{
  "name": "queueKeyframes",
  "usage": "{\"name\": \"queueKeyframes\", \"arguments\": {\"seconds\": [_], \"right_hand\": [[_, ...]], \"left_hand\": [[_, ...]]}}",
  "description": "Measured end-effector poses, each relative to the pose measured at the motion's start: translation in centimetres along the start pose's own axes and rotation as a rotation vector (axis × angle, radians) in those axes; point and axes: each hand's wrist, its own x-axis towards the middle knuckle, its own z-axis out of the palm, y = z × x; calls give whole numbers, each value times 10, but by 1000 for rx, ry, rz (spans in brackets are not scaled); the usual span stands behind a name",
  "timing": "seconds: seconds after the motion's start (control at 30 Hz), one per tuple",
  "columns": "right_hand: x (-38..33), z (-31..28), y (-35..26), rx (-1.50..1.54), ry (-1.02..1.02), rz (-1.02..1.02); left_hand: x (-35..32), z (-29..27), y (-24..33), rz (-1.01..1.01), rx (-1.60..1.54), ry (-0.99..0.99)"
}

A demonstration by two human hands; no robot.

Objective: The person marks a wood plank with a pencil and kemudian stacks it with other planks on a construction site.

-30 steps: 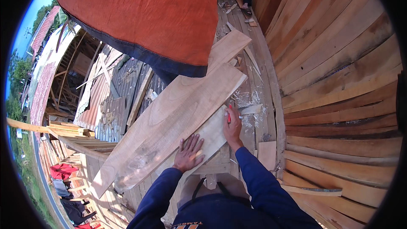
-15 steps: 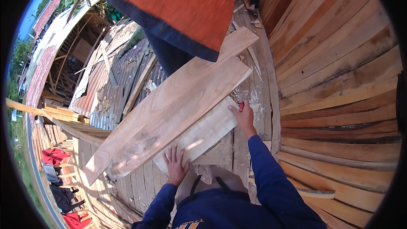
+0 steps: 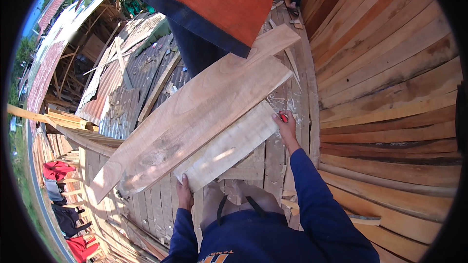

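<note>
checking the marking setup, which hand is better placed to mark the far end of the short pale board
Right, probably. The right hand already sits at the far end of the short pale board and holds a small red tool. The left hand grips the board's near end, steadying it.

A curved wall of long brown wooden planks (image 3: 390,83) fills the right side, its boards stacked edge to edge. Underfoot runs a floor of narrow pale wooden slats (image 3: 273,160), littered with chips. A wide orange cloth with a dark blue hem (image 3: 219,0) hangs across the top. Below to the left lie grey corrugated metal roof sheets (image 3: 122,97) and a rust-red roof (image 3: 44,68), with loose timber beams (image 3: 58,122) nearby and red garments (image 3: 56,170) hung at the lower left edge
</note>
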Motion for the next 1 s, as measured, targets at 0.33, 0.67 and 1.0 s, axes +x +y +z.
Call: {"name": "queueKeyframes", "arguments": {"seconds": [0.33, 0.67, 1.0], "right_hand": [[-29, -22, -15, -11, -37, 109], [-44, -42, -15, -14, -22, 105], [-54, -82, -5, 40, -26, 112]], "left_hand": [[-40, 9, 0, -33, 19, -29], [-49, 2, -15, -89, 61, -15], [-79, 8, -36, -199, 101, -57]]}}
